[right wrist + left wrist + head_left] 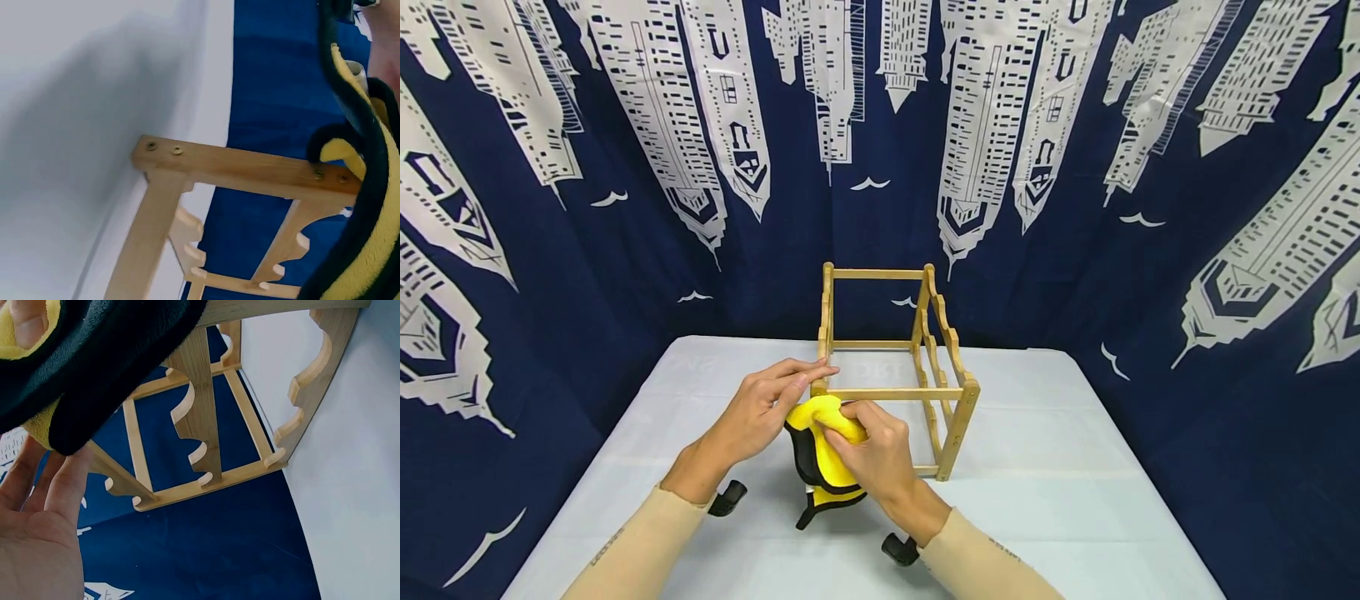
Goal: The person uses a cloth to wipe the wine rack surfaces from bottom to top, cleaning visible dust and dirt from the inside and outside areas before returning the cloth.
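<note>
I've got the right hand pinching a yellow plush cloth with black edging by the pale wooden scalloped rack's near-left corner; left hand fingers straight. Likely light, floppy, grippy; I'd hold the bunched fold.

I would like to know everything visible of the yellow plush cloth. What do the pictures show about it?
The yellow plush cloth looks soft and thick, with black edging and a small whitish patch near its lower left. It is bunched, its top rolled over and its lower part hanging. The right hand's grip pinches its top; the left hand is beside it, contact unclear. In the head view it partly hides the wooden rack; contact there is unclear too.
</note>
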`<state>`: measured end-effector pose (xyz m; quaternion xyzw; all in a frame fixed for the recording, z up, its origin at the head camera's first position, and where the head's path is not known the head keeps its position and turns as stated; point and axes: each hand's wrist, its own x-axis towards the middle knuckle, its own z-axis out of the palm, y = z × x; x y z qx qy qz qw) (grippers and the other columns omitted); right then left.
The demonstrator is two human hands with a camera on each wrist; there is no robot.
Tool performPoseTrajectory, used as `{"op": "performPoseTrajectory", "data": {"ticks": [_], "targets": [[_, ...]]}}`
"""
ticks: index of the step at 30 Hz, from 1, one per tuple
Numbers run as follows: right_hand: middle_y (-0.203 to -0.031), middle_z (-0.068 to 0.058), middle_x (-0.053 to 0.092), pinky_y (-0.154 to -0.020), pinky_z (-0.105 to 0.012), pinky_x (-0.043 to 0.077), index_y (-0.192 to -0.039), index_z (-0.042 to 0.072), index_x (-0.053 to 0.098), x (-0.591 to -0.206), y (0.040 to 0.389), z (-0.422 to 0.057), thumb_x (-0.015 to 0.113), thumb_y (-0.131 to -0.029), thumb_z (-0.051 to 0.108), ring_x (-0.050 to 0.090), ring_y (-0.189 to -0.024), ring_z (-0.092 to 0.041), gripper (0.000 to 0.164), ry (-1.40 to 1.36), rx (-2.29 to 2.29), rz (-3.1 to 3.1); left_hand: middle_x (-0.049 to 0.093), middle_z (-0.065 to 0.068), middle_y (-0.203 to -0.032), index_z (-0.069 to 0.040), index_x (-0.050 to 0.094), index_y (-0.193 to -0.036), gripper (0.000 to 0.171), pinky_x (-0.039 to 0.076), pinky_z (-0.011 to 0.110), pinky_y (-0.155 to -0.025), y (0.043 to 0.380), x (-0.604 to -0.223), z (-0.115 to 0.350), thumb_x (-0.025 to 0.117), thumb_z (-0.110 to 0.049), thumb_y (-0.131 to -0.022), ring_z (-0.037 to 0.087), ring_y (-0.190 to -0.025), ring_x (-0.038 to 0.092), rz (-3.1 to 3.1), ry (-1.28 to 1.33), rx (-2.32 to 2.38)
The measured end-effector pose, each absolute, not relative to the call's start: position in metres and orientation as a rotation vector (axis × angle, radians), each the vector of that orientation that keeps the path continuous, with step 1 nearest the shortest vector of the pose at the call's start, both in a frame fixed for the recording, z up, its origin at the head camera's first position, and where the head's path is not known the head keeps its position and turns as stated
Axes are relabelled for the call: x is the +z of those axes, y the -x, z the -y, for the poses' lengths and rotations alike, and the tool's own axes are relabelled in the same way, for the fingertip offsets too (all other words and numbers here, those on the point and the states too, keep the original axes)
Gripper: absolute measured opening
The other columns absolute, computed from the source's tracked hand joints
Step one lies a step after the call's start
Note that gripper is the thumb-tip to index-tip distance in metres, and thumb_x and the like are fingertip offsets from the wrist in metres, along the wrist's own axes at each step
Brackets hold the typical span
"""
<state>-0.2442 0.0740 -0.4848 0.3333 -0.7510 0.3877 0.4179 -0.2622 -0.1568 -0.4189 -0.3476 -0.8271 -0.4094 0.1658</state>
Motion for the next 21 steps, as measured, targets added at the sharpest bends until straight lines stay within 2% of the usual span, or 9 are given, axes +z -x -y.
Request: {"op": "performPoseTrajectory", "data": {"ticks": [5, 10, 12, 16, 18, 21], "targets": [[-0.098, -0.012, 0.084, -0.08, -0.026, 0.073, -0.104, 0.002, 0.077, -0.481, 0.242, -0.078, 0.107, -0.078, 0.0, 0.084, -0.083, -0.023, 0.04, -0.849, 0.922, 1.872, 0.074, -0.001, -0.158, -0.029, 0.077, -0.155, 0.042, 0.066, 0.041, -0.115, 0.263, -0.421, 0.157, 0.048, -0.017, -0.126, 0.022, -0.141, 0.074, 2.361, 0.988, -1.184], [-0.102, -0.012, 0.083, -0.084, -0.028, 0.074, -0.111, 0.002, 0.077, -0.482, 0.238, -0.092, 0.107, -0.078, -0.002, 0.085, -0.087, -0.024, 0.045, -0.915, 0.906, 1.849, 0.074, -0.003, -0.159, -0.03, 0.077, -0.155, 0.043, 0.065, 0.053, -0.119, 0.263, -0.422, 0.156, 0.047, -0.018, -0.127, 0.023, -0.145, 0.073, 2.369, 0.989, -1.199], [-0.104, -0.012, 0.083, -0.086, -0.029, 0.074, -0.113, 0.002, 0.078, -0.481, 0.236, -0.1, 0.104, -0.083, -0.001, 0.085, -0.089, -0.025, 0.04, -0.956, 0.896, 1.809, 0.074, -0.004, -0.159, -0.03, 0.077, -0.155, 0.043, 0.064, 0.057, -0.12, 0.263, -0.423, 0.156, 0.046, -0.018, -0.127, 0.024, -0.147, 0.072, 2.368, 0.995, -1.198], [-0.107, -0.015, 0.084, -0.09, -0.032, 0.074, -0.113, -0.003, 0.08, -0.474, 0.235, -0.112, 0.089, -0.103, 0.009, 0.086, -0.09, -0.029, 0.017, -1.02, 0.811, 1.648, 0.075, -0.004, -0.158, -0.03, 0.076, -0.156, 0.044, 0.063, 0.058, -0.121, 0.263, -0.422, 0.157, 0.045, -0.017, -0.127, 0.024, -0.148, 0.072, 2.357, 1.005, -1.188], [-0.106, -0.019, 0.084, -0.088, -0.033, 0.075, -0.11, -0.006, 0.081, -0.467, 0.236, -0.115, 0.083, -0.109, 0.015, 0.085, -0.088, -0.031, 0.02, -1.037, 0.755, 1.543, 0.075, -0.004, -0.158, -0.029, 0.076, -0.156, 0.044, 0.064, 0.057, -0.121, 0.264, -0.422, 0.157, 0.046, -0.017, -0.127, 0.024, -0.147, 0.073, 2.348, 1.006, -1.186], [-0.108, -0.022, 0.083, -0.083, -0.033, 0.073, -0.11, -0.009, 0.082, -0.452, 0.237, -0.115, 0.082, -0.11, 0.015, 0.083, -0.087, -0.033, 0.023, -1.049, 0.681, 1.428, 0.075, -0.004, -0.158, -0.029, 0.076, -0.156, 0.043, 0.064, 0.057, -0.121, 0.264, -0.421, 0.158, 0.046, -0.017, -0.127, 0.024, -0.147, 0.073, 2.348, 1.0, -1.186]]}}
